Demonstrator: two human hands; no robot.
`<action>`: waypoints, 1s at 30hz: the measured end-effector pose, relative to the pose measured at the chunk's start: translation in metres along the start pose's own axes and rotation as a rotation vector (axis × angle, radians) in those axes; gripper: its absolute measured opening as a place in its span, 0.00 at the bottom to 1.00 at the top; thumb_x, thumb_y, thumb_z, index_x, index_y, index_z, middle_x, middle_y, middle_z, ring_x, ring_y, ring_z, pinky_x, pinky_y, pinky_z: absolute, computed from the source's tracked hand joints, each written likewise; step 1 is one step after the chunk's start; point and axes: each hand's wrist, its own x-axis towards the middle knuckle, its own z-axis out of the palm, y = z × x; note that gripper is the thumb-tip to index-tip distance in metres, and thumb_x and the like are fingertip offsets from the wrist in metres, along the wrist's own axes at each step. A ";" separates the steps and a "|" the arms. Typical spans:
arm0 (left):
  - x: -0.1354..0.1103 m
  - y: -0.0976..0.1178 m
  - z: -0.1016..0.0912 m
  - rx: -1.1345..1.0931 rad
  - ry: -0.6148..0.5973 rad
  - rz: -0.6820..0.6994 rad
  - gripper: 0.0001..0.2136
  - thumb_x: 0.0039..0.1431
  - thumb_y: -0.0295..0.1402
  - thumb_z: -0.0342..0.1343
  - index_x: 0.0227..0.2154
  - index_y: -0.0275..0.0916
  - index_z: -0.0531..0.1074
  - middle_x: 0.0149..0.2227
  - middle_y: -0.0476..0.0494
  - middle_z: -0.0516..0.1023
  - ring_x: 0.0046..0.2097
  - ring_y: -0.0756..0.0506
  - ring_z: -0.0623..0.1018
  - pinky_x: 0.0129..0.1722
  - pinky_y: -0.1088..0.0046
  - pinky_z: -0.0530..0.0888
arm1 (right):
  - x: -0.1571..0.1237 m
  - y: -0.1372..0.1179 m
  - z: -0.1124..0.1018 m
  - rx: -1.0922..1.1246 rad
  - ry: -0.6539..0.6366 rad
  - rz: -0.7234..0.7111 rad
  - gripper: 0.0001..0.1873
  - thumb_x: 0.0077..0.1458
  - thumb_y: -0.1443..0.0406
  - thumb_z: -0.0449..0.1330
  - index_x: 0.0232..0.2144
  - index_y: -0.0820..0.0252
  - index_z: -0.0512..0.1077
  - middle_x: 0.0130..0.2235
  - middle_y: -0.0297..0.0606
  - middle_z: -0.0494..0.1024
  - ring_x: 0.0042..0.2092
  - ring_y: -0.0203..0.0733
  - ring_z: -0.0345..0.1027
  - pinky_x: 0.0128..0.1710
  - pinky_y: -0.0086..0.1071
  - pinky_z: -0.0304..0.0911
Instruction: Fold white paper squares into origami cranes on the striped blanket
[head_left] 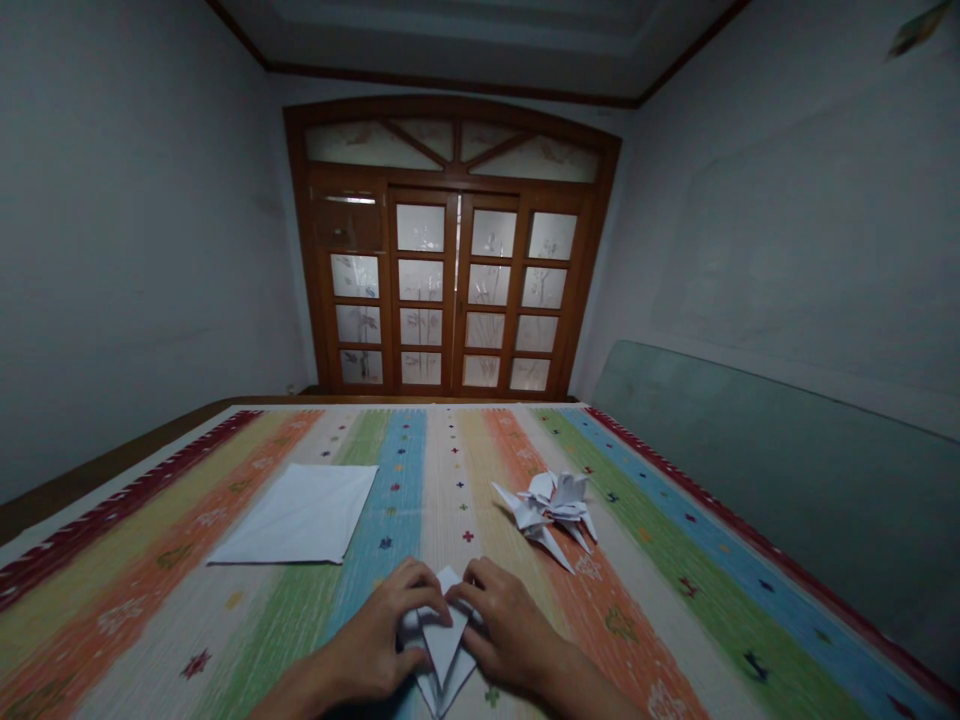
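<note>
Close to me on the table lies a piece of white folded paper (444, 650), creased into a kite-like shape with its narrow point toward me. My left hand (390, 625) grips its left side, fingers curled over the upper part and thumb lower down. From the right, my right hand (510, 625) holds the other side, with fingertips bent onto the paper close to the left fingers. Parts of the paper's edges are hidden under both hands.
A stack of white square paper (300, 515) lies to the left. Several folded paper cranes (553, 505) sit in a pile on the right. A striped, patterned cloth (450, 480) covers the table. Beyond it stand wooden glass-paned doors (457, 290), and a pale green panel (750, 450) is at right.
</note>
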 end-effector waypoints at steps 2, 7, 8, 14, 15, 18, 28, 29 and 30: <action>0.001 0.002 0.004 0.011 -0.001 -0.022 0.18 0.46 0.20 0.61 0.40 0.45 0.76 0.46 0.45 0.74 0.50 0.40 0.73 0.52 0.64 0.69 | 0.000 0.000 0.000 0.002 -0.003 0.001 0.13 0.55 0.68 0.61 0.44 0.54 0.73 0.42 0.38 0.71 0.44 0.45 0.66 0.43 0.34 0.60; 0.004 0.005 0.009 0.022 0.015 -0.010 0.19 0.47 0.20 0.61 0.42 0.45 0.76 0.46 0.45 0.73 0.50 0.40 0.72 0.53 0.64 0.69 | 0.000 -0.001 0.000 0.019 0.000 0.007 0.12 0.54 0.68 0.61 0.43 0.54 0.73 0.43 0.38 0.71 0.44 0.46 0.66 0.44 0.35 0.60; 0.004 0.006 0.009 0.025 0.016 -0.010 0.19 0.47 0.20 0.61 0.42 0.45 0.75 0.46 0.45 0.72 0.50 0.40 0.72 0.53 0.64 0.69 | 0.000 -0.002 0.000 0.025 0.001 0.007 0.13 0.54 0.68 0.61 0.43 0.54 0.73 0.43 0.38 0.71 0.45 0.46 0.66 0.45 0.35 0.60; 0.003 0.009 0.007 0.033 -0.008 0.010 0.25 0.44 0.19 0.61 0.46 0.47 0.75 0.49 0.44 0.72 0.53 0.38 0.71 0.57 0.60 0.68 | -0.002 -0.007 -0.003 0.078 -0.013 0.024 0.20 0.50 0.64 0.64 0.47 0.54 0.72 0.46 0.40 0.70 0.48 0.49 0.66 0.50 0.39 0.61; 0.002 0.009 0.007 0.040 -0.012 0.011 0.26 0.43 0.19 0.61 0.46 0.47 0.75 0.50 0.44 0.71 0.54 0.38 0.71 0.58 0.59 0.68 | -0.002 -0.008 -0.004 0.085 -0.016 0.023 0.21 0.50 0.64 0.64 0.48 0.54 0.72 0.46 0.41 0.70 0.49 0.50 0.65 0.51 0.39 0.61; 0.002 0.009 0.007 0.060 -0.023 -0.003 0.26 0.42 0.19 0.60 0.46 0.47 0.76 0.50 0.44 0.71 0.54 0.37 0.71 0.58 0.57 0.69 | -0.002 -0.009 -0.005 0.106 -0.015 0.019 0.22 0.50 0.64 0.64 0.49 0.54 0.71 0.47 0.41 0.70 0.49 0.50 0.65 0.51 0.40 0.61; 0.002 0.012 0.007 0.108 -0.054 -0.011 0.27 0.43 0.20 0.62 0.49 0.47 0.75 0.52 0.42 0.70 0.56 0.36 0.69 0.60 0.54 0.66 | 0.000 -0.007 0.000 0.114 -0.008 -0.007 0.18 0.48 0.66 0.64 0.44 0.56 0.72 0.46 0.41 0.70 0.48 0.49 0.64 0.50 0.40 0.61; 0.002 0.012 0.007 0.118 -0.063 -0.013 0.27 0.44 0.21 0.64 0.49 0.47 0.75 0.53 0.42 0.70 0.56 0.35 0.69 0.60 0.53 0.66 | 0.000 -0.006 0.000 0.118 -0.007 -0.006 0.18 0.48 0.66 0.63 0.44 0.56 0.72 0.46 0.41 0.70 0.48 0.49 0.64 0.50 0.40 0.61; 0.002 0.013 0.007 0.126 -0.073 -0.015 0.27 0.44 0.23 0.66 0.50 0.48 0.75 0.53 0.42 0.70 0.56 0.35 0.69 0.60 0.53 0.66 | 0.000 -0.006 0.000 0.125 -0.007 -0.005 0.17 0.49 0.66 0.63 0.44 0.56 0.72 0.45 0.40 0.70 0.48 0.49 0.64 0.49 0.39 0.61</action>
